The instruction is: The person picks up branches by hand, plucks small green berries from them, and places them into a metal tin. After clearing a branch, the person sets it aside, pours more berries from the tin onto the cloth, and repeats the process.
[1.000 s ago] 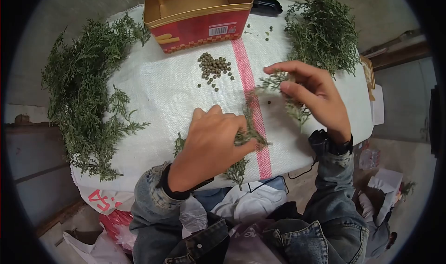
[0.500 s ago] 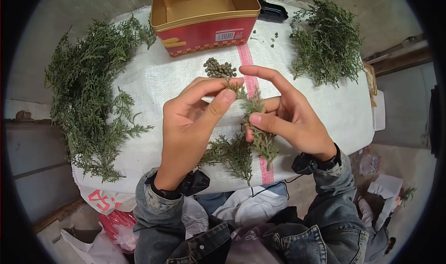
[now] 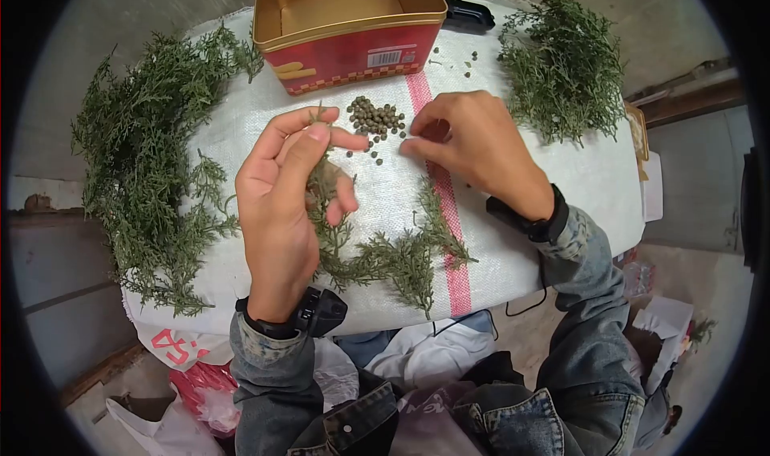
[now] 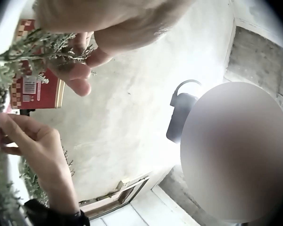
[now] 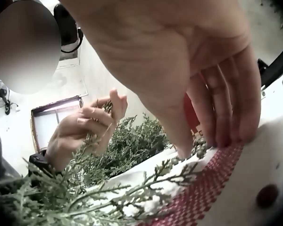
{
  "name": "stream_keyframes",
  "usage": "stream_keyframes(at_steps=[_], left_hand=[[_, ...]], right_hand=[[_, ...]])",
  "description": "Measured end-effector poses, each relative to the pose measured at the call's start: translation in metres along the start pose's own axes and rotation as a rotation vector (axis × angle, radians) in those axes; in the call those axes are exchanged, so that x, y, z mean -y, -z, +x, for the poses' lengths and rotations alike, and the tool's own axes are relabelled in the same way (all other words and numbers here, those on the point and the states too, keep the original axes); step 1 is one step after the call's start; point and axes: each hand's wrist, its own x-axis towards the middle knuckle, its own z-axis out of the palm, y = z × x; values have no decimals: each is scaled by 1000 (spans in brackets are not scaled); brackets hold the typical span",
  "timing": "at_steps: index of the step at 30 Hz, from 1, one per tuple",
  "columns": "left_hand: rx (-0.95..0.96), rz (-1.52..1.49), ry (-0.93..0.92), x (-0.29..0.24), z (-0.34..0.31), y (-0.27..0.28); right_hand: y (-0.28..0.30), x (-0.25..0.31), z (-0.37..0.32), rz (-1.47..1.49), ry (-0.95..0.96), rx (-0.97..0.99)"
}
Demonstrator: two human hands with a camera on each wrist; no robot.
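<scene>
My left hand (image 3: pixel 277 191) pinches a green conifer sprig (image 3: pixel 322 179) upright between thumb and forefinger, its lower part hanging along the palm. To the right, my right hand (image 3: pixel 491 151) reaches down at the edge of a small pile of round, brownish-green berries (image 3: pixel 375 119). In the right wrist view its fingers (image 5: pixel 221 108) point down at the cloth, the thumb apart from them, with berries close by. More sprigs (image 3: pixel 405 263) lie on the cloth below both hands. The left wrist view shows the held sprig (image 4: pixel 35 54) crossing before the tin.
A red and gold tin (image 3: pixel 337 59) stands open behind the berries. Heaps of branches lie at left (image 3: pixel 152 143) and right (image 3: pixel 561 71) on the white woven sheet (image 3: pixel 233 287) with its pink stripe. A black object (image 3: pixel 468 15) sits beside the tin, a few loose berries (image 3: pixel 468 74) nearby.
Both hands came together over a sprig, then parted. The left hand moved left with the sprig; the right hand let go of it and swung over to the berry pile.
</scene>
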Motion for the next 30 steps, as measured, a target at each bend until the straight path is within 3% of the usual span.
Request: stream_keyframes(at_steps=[2, 8, 12, 14, 15, 16, 19, 30], left_hand=[[-87, 46, -52, 2, 0, -6], [-72, 16, -47, 3, -3, -10], [5, 77, -10, -1, -7, -8], [95, 130, 115, -4, -9, -6], [88, 126, 114, -1, -9, -9], [42, 187, 66, 3, -9, -14], [-42, 312, -17, 11, -10, -26], [76, 91, 73, 21, -14, -19]], right_hand=[[-7, 8, 0, -76, 13, -44], [-10, 5, -4, -131, 59, -77], [-1, 0, -13, 127, 45, -96], [11, 9, -24, 596, -134, -16], [13, 13, -27, 831, -225, 29], [12, 14, -30, 833, -225, 36], [6, 17, -39, 1198, -161, -7], [-14, 16, -47, 1413, -150, -50]])
